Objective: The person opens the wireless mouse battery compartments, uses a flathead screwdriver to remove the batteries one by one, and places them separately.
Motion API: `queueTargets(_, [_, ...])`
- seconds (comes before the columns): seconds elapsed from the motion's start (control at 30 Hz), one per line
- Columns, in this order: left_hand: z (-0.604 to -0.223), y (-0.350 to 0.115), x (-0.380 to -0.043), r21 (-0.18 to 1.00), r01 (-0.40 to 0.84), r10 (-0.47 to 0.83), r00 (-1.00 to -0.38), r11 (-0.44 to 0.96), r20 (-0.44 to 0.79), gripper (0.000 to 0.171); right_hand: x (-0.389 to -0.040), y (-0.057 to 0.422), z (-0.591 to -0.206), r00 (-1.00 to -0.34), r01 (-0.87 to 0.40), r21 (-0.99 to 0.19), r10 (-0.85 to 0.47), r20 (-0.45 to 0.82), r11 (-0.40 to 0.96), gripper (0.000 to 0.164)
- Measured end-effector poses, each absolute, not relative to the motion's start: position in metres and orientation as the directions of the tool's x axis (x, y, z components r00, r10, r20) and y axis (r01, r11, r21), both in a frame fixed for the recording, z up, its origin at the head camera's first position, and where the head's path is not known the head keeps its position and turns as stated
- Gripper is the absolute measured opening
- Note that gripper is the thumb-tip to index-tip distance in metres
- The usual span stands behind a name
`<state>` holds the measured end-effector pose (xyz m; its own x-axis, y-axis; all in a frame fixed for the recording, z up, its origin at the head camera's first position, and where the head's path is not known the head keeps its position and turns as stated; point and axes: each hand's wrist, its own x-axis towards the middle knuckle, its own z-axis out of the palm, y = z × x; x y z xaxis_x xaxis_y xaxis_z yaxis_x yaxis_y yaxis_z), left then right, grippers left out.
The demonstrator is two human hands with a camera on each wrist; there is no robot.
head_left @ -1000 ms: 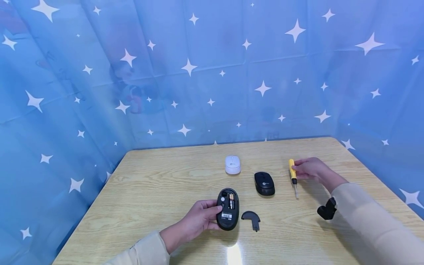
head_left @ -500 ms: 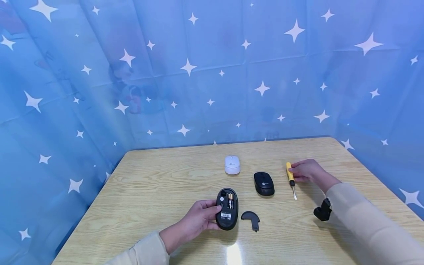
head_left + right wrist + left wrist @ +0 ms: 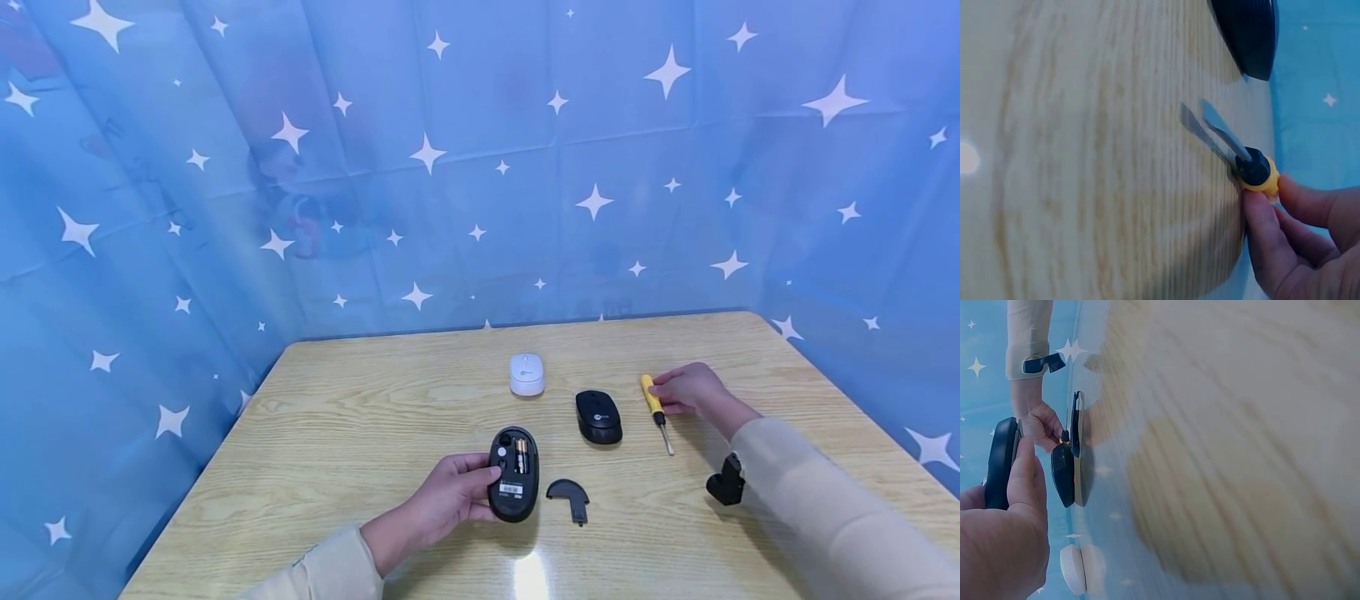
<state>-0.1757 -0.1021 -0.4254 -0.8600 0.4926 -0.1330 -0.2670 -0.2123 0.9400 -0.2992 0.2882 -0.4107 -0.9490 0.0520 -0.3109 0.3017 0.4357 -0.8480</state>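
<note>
My left hand (image 3: 461,490) grips a black computer mouse (image 3: 516,496), its underside turned up and the battery bay uncovered. A battery (image 3: 522,456) sits in that bay. Flat on the table just right of the mouse lies its black battery cover (image 3: 572,497). Farther right, my right hand (image 3: 691,390) pinches the yellow handle of a screwdriver (image 3: 652,402) between thumb and fingers. In the right wrist view the flat blade of the screwdriver (image 3: 1225,130) points away from the hand, close over the wood.
A second black mouse (image 3: 598,416) stands upright between the two hands, left of the screwdriver. Behind it is a white mouse (image 3: 527,374). The wooden table (image 3: 360,408) ends at a blue curtain (image 3: 465,208) with white stars.
My right hand has shifted slightly left with the screwdriver, whose handle now leans more to the left. My left hand and the mouse it holds have hardly moved.
</note>
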Motion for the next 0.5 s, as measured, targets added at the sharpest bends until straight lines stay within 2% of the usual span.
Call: queueTargets(0.5, [-0.4252, -0.102, -0.1746, 0.943, -0.263, 0.495, -0.859, -0.202, -0.133, 0.039, -0.303, 0.2918, -0.4195, -0.955, 0.285, -0.846, 0.061, -0.289, 0.451, 0.042])
